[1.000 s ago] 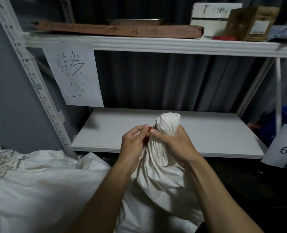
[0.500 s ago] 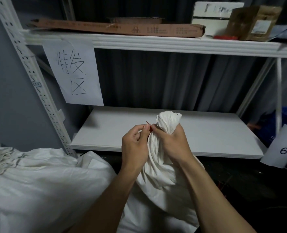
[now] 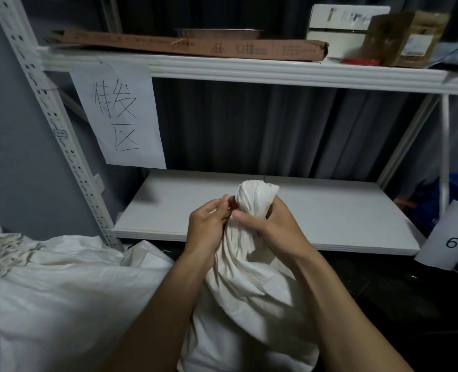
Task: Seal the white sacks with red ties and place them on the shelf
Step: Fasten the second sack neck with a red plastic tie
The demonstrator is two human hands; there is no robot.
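Just in front of the lower shelf [image 3: 330, 210], we've got the sack [image 3: 249, 277] upright, neck pointing up. Our right hand [image 3: 273, 229] is wrapped around the neck; our left hand [image 3: 209, 226] pinches right beside it. The tie isn't visible, so we can't tell what it's pinching.

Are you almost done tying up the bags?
Not yet. Done: this sack's top is bunched into a neck. In hand: the right hand squeezes the neck while the left hand pinches beside it; the tie is hidden. Left: the lower shelf holds no sacks, and another sack waits.
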